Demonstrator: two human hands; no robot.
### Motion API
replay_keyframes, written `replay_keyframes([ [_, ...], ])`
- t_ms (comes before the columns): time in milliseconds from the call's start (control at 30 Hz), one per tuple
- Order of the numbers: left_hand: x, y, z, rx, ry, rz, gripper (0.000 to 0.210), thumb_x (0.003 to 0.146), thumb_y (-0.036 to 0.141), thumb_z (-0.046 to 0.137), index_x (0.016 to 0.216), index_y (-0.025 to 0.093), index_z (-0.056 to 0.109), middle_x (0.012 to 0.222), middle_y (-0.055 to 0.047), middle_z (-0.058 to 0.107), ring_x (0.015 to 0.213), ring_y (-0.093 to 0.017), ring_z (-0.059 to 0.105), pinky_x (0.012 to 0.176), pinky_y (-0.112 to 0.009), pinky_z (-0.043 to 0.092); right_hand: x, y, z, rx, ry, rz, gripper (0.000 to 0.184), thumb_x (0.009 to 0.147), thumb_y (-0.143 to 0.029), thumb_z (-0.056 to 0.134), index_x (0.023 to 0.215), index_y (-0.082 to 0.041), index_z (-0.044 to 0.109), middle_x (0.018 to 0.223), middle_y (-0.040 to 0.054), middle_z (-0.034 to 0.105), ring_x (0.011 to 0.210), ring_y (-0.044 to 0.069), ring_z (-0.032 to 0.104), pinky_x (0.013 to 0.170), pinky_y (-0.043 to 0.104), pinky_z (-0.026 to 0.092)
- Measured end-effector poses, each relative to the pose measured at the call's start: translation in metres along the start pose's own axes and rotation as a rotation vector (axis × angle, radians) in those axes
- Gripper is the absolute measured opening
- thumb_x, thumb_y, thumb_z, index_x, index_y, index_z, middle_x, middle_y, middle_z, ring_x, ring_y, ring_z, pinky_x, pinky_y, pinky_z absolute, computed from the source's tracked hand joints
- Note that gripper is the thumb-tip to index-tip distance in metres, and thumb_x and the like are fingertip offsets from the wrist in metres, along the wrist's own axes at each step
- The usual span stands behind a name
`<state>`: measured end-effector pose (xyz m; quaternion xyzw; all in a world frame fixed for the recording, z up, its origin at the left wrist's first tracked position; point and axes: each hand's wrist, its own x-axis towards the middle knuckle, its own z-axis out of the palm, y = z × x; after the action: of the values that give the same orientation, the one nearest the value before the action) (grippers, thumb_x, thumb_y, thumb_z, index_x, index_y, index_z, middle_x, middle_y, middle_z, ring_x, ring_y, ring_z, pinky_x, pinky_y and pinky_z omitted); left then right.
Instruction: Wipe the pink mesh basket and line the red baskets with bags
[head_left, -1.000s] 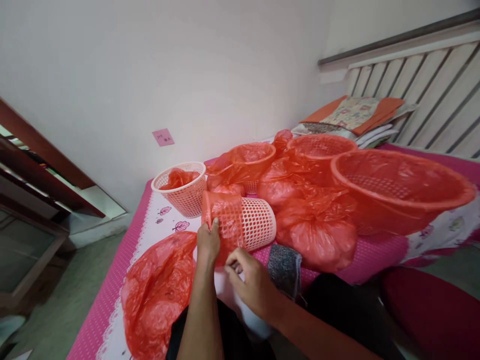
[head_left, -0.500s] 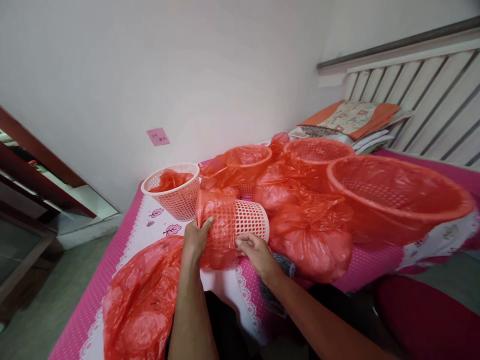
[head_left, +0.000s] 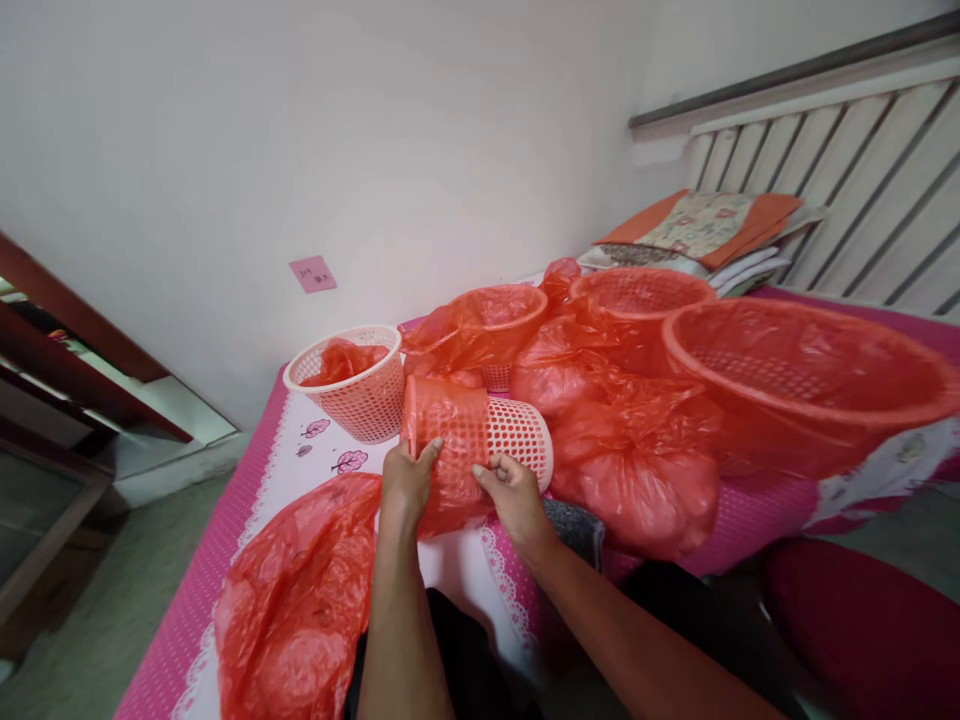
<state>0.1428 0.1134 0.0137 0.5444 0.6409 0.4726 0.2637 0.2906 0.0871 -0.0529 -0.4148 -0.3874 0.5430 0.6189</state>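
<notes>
A white mesh wastebasket (head_left: 520,436) lies tilted on its side in front of me, its base to the right. A thin red plastic bag (head_left: 450,430) covers the rim end and about half of its wall. My left hand (head_left: 409,482) grips the bagged rim end, thumb on the near side. Fingers of my right hand (head_left: 516,498) pinch the bag's edge around the middle of the basket. Under my right wrist is a dark grey cloth (head_left: 576,530), partly hidden. Left of my left forearm spreads a loose heap of red plastic bags (head_left: 300,610).
A second white basket (head_left: 360,400) stands behind, with red plastic inside. Several red-lined baskets, including a large one (head_left: 802,430), and a bulging red bag (head_left: 645,490) crowd the right. Folded cushions (head_left: 705,230) lie near the radiator (head_left: 825,190). A dark red stool (head_left: 862,620) is at lower right.
My right hand has moved up and slightly left along the basket to the bag's edge. The view has shifted a little; my left hand keeps its hold.
</notes>
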Motion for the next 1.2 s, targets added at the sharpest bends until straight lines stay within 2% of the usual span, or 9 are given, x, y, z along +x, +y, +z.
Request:
replay_keyframes([
  [100, 0.0, 0.001, -0.001, 0.002, 0.015, -0.009, 0.031, 0.073, 0.049, 0.071, 0.067, 0.02, 0.063, 0.057, 0.001, 0.058, 0.056, -0.017, 0.052, 0.058, -0.031, 0.042, 0.0, -0.003, -0.006, 0.037, 0.06, 0.005, 0.032, 0.072, -0.049, 0.078, 0.074, -0.021, 0.063, 0.06, -0.0051, 0.057, 0.056, 0.012, 0.048, 0.056, 0.027, 0.037],
  [233, -0.002, 0.005, -0.002, -0.004, 0.021, -0.02, 0.029, 0.073, 0.048, 0.069, 0.066, 0.02, 0.062, 0.057, 0.002, 0.057, 0.055, -0.017, 0.05, 0.057, -0.03, 0.04, -0.004, -0.006, -0.013, 0.015, 0.077, -0.008, 0.029, 0.076, -0.049, 0.075, 0.078, -0.021, 0.066, 0.063, -0.0044, 0.058, 0.059, 0.014, 0.05, 0.058, 0.027, 0.039],
  [400, -0.002, 0.006, -0.002, -0.017, 0.023, -0.039, 0.029, 0.072, 0.048, 0.068, 0.072, 0.019, 0.066, 0.06, 0.0, 0.062, 0.058, -0.018, 0.054, 0.06, -0.032, 0.042, -0.006, -0.005, -0.02, 0.004, 0.081, 0.012, 0.037, 0.077, -0.057, 0.076, 0.077, -0.022, 0.067, 0.067, -0.0022, 0.062, 0.061, 0.015, 0.053, 0.059, 0.028, 0.043],
  [500, -0.001, 0.004, -0.001, -0.017, 0.021, -0.041, 0.031, 0.071, 0.05, 0.069, 0.071, 0.019, 0.065, 0.061, 0.0, 0.062, 0.058, -0.018, 0.054, 0.059, -0.032, 0.041, -0.004, -0.004, -0.017, 0.062, -0.005, 0.087, 0.042, 0.077, -0.063, 0.077, 0.079, -0.023, 0.067, 0.071, -0.0001, 0.066, 0.064, 0.017, 0.059, 0.064, 0.031, 0.048],
  [567, 0.0, 0.001, -0.001, -0.017, 0.021, -0.039, 0.032, 0.07, 0.051, 0.07, 0.071, 0.019, 0.065, 0.063, -0.001, 0.064, 0.059, -0.019, 0.055, 0.061, -0.032, 0.042, -0.003, -0.001, -0.014, 0.097, -0.102, 0.113, 0.041, 0.071, -0.058, 0.085, 0.081, -0.022, 0.068, 0.072, 0.0001, 0.069, 0.065, 0.018, 0.062, 0.068, 0.033, 0.051],
  [633, 0.001, -0.001, -0.002, -0.015, 0.021, -0.04, 0.033, 0.071, 0.052, 0.07, 0.071, 0.019, 0.066, 0.063, -0.002, 0.064, 0.06, -0.019, 0.056, 0.061, -0.032, 0.042, -0.002, 0.002, -0.013, 0.091, -0.127, 0.097, 0.039, 0.064, -0.05, 0.09, 0.079, -0.022, 0.068, 0.071, -0.0006, 0.07, 0.065, 0.017, 0.063, 0.068, 0.032, 0.051],
  [833, 0.001, -0.003, -0.005, 0.001, 0.018, -0.048, 0.03, 0.073, 0.049, 0.069, 0.066, 0.021, 0.061, 0.058, 0.001, 0.058, 0.055, -0.017, 0.05, 0.058, -0.031, 0.038, -0.001, 0.005, -0.033, -0.001, 0.032, 0.057, 0.035, 0.067, -0.05, 0.086, 0.076, -0.02, 0.07, 0.061, -0.0023, 0.065, 0.055, 0.014, 0.056, 0.056, 0.028, 0.043],
  [1033, 0.001, -0.004, -0.002, -0.013, -0.001, -0.039, 0.031, 0.074, 0.05, 0.07, 0.067, 0.023, 0.057, 0.055, 0.004, 0.052, 0.053, -0.015, 0.044, 0.055, -0.03, 0.034, 0.012, -0.008, -0.047, 0.005, 0.105, 0.016, 0.045, 0.071, -0.061, 0.084, 0.087, -0.021, 0.073, 0.085, 0.006, 0.078, 0.073, 0.02, 0.069, 0.066, 0.032, 0.052],
  [1200, -0.002, -0.002, -0.002, -0.029, -0.046, 0.002, 0.033, 0.072, 0.051, 0.073, 0.072, 0.019, 0.064, 0.064, 0.0, 0.062, 0.06, -0.017, 0.054, 0.061, -0.031, 0.042, 0.03, -0.026, -0.039, -0.011, 0.139, -0.042, 0.04, 0.076, -0.056, 0.079, 0.095, -0.021, 0.076, 0.096, 0.0068, 0.079, 0.086, 0.022, 0.071, 0.074, 0.033, 0.054],
])
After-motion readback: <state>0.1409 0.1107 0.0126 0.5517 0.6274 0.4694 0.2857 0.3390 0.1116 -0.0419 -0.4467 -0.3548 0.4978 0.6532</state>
